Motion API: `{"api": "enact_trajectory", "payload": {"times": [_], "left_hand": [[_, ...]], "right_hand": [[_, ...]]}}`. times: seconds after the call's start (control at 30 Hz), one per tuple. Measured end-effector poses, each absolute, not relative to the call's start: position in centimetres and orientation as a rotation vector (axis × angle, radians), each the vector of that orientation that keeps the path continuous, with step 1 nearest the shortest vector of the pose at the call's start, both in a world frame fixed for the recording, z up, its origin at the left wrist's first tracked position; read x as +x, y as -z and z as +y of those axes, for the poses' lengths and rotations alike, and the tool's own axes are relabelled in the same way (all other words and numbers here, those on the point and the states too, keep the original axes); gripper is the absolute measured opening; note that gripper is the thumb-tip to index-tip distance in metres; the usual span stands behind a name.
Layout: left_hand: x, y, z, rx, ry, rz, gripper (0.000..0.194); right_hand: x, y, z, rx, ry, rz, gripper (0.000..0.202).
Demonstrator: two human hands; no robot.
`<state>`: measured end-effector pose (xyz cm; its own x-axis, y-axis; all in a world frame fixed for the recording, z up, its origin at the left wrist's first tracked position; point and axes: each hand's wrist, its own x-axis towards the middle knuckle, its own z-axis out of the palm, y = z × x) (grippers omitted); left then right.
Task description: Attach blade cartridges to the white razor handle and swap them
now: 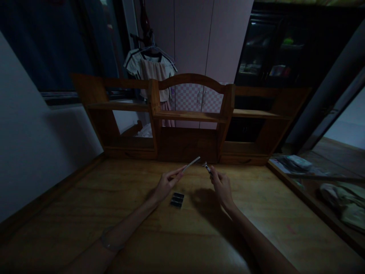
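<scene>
My left hand [167, 185] pinches a thin, straight, pale strip [191, 163] whose far end points up and to the right. Its exact kind is too dim to make out. In my right hand [221, 186] is a razor [207, 167], gripped by its handle with the silvery head tilted up and to the left. A small gap separates the razor head from the strip's tip. Below and between the hands, a small pack of black pieces in a row [177, 200] lies on the wooden tabletop [182, 239]. It resembles razor cartridges, and neither hand touches it.
A wooden shelf unit [194, 116] with small drawers stands along the table's far edge. A white wall [51, 152] borders the left side. Beyond the right edge lie a plastic-wrapped bundle [296, 163] and folded cloth [345, 203]. The room is dim.
</scene>
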<state>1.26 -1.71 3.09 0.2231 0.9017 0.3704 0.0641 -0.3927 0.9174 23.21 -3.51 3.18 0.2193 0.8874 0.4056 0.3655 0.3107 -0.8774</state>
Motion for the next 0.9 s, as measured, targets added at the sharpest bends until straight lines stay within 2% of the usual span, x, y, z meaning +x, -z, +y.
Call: {"api": "enact_trajectory", "payload": {"times": [0.53, 0.73, 0.9], "left_hand": [[1.70, -3.49, -2.38, 1.677, -1.256, 0.883, 0.038], [1.34, -2.97, -2.17, 1.591, -1.176, 0.959, 0.049], [1.61, -2.93, -1.96, 1.621, -1.238, 0.903, 0.042]], "right_hand": [[23.05, -3.05, -3.63, -1.229, -0.606, -1.369, 0.048], [23.10, -3.03, -3.55, -1.240, -0.560, -1.377, 0.048], [22.97, -3.07, -3.55, -1.249, -0.558, -1.394, 0.049]]}}
